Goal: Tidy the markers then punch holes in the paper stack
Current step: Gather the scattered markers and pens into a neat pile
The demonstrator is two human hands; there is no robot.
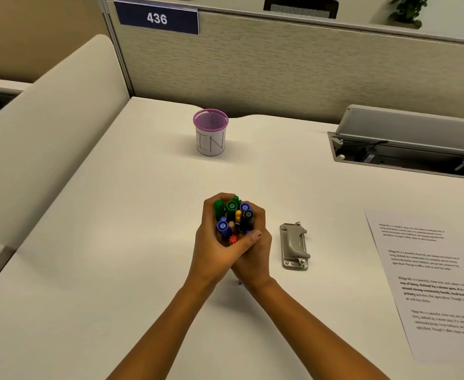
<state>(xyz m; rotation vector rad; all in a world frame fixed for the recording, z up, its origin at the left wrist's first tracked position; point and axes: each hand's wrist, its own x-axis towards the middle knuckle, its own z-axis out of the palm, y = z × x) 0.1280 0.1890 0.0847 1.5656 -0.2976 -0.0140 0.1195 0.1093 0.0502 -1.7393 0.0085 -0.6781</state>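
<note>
1. Markers (pixel 232 216) stand bunched upright in a tight bundle, caps toward the camera, well in front of the purple mesh cup (pixel 211 132) and on the camera's side of it.
2. Both hands enclose the bundle: the left hand (pixel 214 250) wraps it from the left, the right hand (pixel 255 253) from the right, and the left thumb crosses over the right hand. The fingers (pixel 255 237) of both are clenched around the markers, grasping them together.
3. Whether the bundle's lower ends touch the worktop (pixel 115 242) cannot be told; the hands hide them.
4. Judged from this, the tidying step is in hand: the markers are gathered but not yet in the cup, which looks empty.
5. The next move likely calls for carrying the bundle away from the camera to the cup, holding it upright above the rim and lowering it in without letting any marker slip loose.
6. The hole punch (pixel 293 246) lies nearer the camera than the cup and to its right, just beside the hands; the paper stack (pixel 430 278) lies further right still. Both sit untouched, so punching remains.
</note>
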